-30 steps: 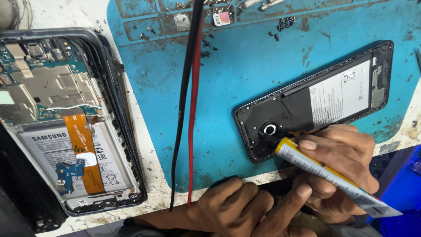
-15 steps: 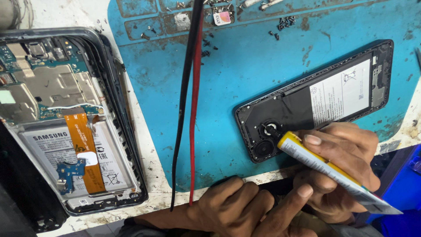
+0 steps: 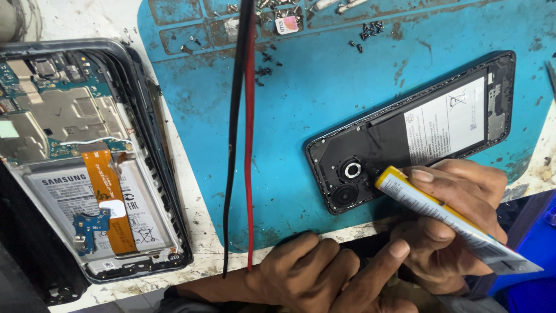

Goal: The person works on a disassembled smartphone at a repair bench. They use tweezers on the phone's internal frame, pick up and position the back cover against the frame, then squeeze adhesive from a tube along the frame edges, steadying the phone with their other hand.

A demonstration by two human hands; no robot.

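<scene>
The right hand (image 3: 457, 214) has its grip closed around a yellow and white glue tube (image 3: 452, 220), thumb on top and fingers wrapped beneath, with the tube's nozzle end pointing up and left onto the lower end of an opened black phone (image 3: 411, 133). The left hand (image 3: 324, 278) rests at the near edge of the table (image 3: 69, 17), fingers loosely curled and holding nothing, its index finger stretched toward the right hand and touching it.

The tube's tip sits just beside the round camera ring (image 3: 352, 170) inside the phone, which lies tilted on a worn blue work mat (image 3: 324, 93), its white-labelled battery (image 3: 446, 122) facing up.

A black cable and a red cable (image 3: 249, 133) run side by side down the mat, left of the phone. Farther left, off the mat, lies a second opened phone (image 3: 81, 162) with an orange flex strip (image 3: 107, 197) across its battery.

At the mat's far edge, small loose screws (image 3: 368, 29) are scattered.
</scene>
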